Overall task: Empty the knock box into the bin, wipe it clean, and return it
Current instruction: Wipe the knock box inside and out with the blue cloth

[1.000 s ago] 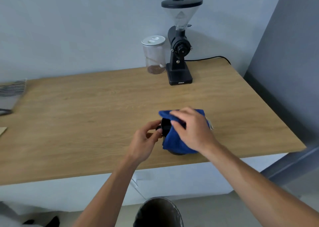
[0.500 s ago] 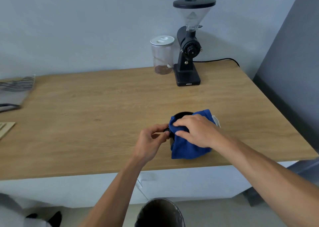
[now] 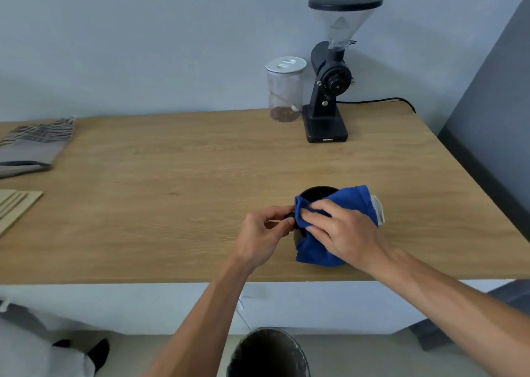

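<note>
The black knock box [image 3: 317,193] stands upright near the front edge of the wooden table [image 3: 172,181], mostly covered by a blue cloth [image 3: 352,202]. My right hand [image 3: 341,230] presses the cloth over the box's rim and near side. My left hand [image 3: 265,233] pinches a small black part on the box's left side. Only the far part of the box's dark opening shows. The bin [image 3: 268,353], dark inside, stands on the floor below the table edge between my forearms.
A black coffee grinder [image 3: 329,90] and a clear jar [image 3: 285,90] with a white lid stand at the back, its cable trailing right. A striped folded cloth [image 3: 31,144] and a wooden board [image 3: 14,207] lie at the left. A grey wall rises at the right.
The knock box has gone from tilted near the table edge to upright on the table. My right hand has shifted the blue cloth over its rim. My left hand keeps its pinch.
</note>
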